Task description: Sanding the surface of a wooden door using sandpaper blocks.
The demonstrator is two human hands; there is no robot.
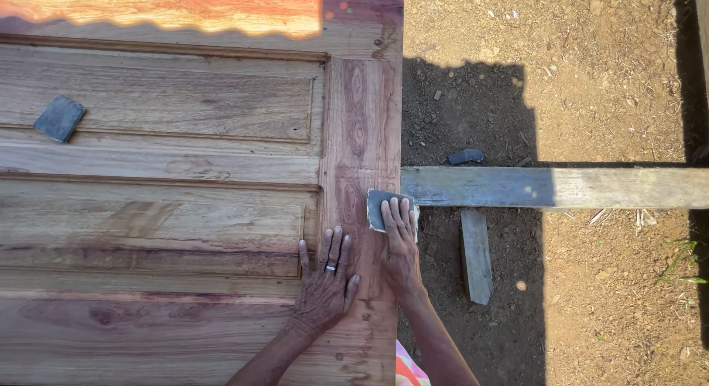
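Note:
A large panelled wooden door (185, 194) lies flat and fills the left half of the head view. My left hand (325, 282), wearing a ring, rests flat with fingers spread on the door's reddish right stile. My right hand (400, 242) presses a grey piece of sandpaper (377, 205) against the door's right edge, fingers laid flat over it. A second grey piece of sandpaper (59, 118) lies loose on a panel at the upper left.
A weathered wooden beam (554, 186) runs from under the door's edge to the right. A short wooden block (476, 254) and a dark scrap (466, 156) lie on the dirt ground (605, 90). Shadow covers the soil beside the door.

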